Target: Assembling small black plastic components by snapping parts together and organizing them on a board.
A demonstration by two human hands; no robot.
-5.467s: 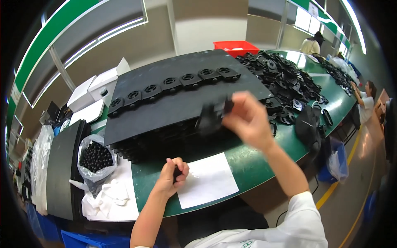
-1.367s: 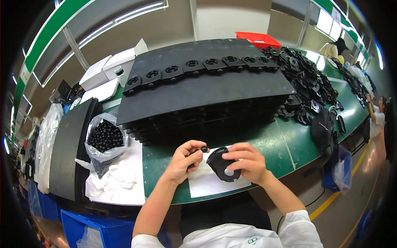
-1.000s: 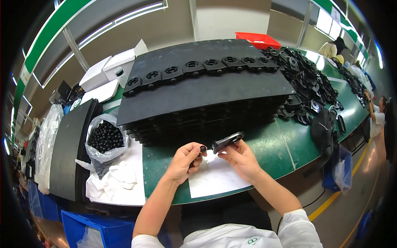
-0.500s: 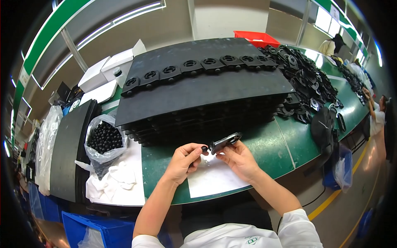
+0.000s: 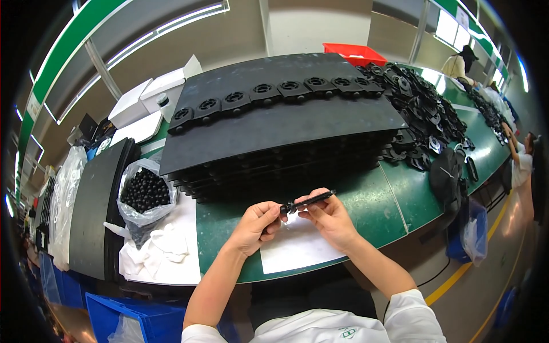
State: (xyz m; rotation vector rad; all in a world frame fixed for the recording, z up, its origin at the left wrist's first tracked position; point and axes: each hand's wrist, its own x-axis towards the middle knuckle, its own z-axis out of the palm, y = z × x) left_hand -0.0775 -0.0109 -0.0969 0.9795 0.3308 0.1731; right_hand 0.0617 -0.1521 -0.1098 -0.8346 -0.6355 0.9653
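Head view, factory floor: a long green worktable (image 5: 360, 191) curves across the scene, bearing a tall stack of black boards (image 5: 286, 130), its top one lined with a row of black vented pieces (image 5: 263, 90). To its right spreads a heap of loose black pieces (image 5: 423, 108); to its left, dark panels (image 5: 94, 211) stand on edge beside a clear plastic bag (image 5: 142, 216) filled with black balls (image 5: 146, 190). A white sheet (image 5: 297, 251) lies at the table's near edge, beneath the worker's hands. The right hand (image 5: 333, 224) grips a flat black part (image 5: 315, 199), held nearly edge-on above the table, just in front of the stack. The left hand (image 5: 255, 224), fingers curled, pinches a small black knob (image 5: 283, 209) between thumb and forefinger at the part's left end; whether the two are joined cannot be told.
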